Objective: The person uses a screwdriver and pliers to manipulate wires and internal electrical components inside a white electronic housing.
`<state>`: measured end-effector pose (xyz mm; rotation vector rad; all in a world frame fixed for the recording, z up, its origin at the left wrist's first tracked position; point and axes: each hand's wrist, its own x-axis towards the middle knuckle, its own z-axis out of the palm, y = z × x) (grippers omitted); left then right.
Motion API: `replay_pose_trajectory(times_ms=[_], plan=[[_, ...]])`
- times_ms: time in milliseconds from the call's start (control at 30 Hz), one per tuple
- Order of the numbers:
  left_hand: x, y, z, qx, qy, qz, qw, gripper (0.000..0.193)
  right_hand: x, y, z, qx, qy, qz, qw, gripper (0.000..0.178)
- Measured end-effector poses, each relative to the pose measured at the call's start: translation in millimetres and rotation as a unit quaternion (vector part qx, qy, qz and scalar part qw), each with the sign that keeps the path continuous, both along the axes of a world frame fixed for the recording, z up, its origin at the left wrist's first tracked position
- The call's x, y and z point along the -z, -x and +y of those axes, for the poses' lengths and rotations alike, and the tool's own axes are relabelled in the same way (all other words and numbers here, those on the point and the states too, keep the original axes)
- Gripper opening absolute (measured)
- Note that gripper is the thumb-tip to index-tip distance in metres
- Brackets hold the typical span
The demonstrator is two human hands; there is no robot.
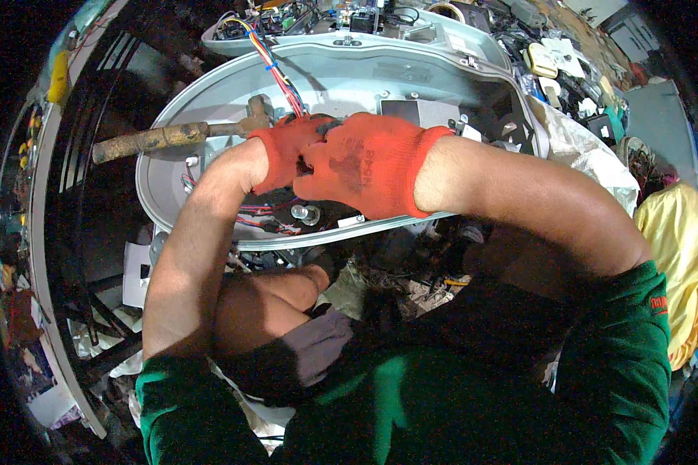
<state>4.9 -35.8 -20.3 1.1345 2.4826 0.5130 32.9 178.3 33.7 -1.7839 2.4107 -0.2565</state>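
My left hand (pixel 285 155) and my right hand (pixel 372 167), both in red work gloves, meet over the middle of a pale grey oval plastic housing (pixel 337 66). Both hands have their fingers curled in; what they grip is hidden by the gloves. A bundle of coloured wires (pixel 275 74) runs down from the housing's far edge to the fingers of my left hand. Beside that hand a hammer (pixel 151 142) with a worn handle lies across the housing's left rim, its head inside. Low in the housing, below the gloves, a small clear bulb-like part (pixel 305 214) sits among thin wires.
Behind the housing stands a second grey shell (pixel 434 29) with circuit parts and wires. Assorted scrap and a cream-coloured piece (pixel 541 60) are piled at the far right. A white sack (pixel 589 147) and yellow cloth (pixel 667 263) lie to the right. My bent leg (pixel 260 306) is below the housing.
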Motion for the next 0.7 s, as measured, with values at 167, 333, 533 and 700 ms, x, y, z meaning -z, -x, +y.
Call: replay_pose_trajectory(times_ms=[167,333,533,700], plan=[[-3.2,1.7,1.9,-0.001,0.003,-0.027,1.000,0.061,5.5,12.2,9.5,-0.018,0.087,-0.011,0.996,0.028],[-2.1,4.7,8.0,0.023,0.012,0.013,1.000,0.066,-14.6,3.0,8.1,0.132,0.013,-0.023,0.991,0.026],[-16.3,-3.7,26.0,-0.050,-0.063,-0.106,0.991,0.065,-5.1,13.2,11.1,0.038,0.067,0.001,0.997,0.029],[-12.6,-3.1,17.0,0.009,0.006,-0.026,1.000,0.068,-7.7,13.3,12.3,0.038,0.065,-0.026,0.997,0.022]])
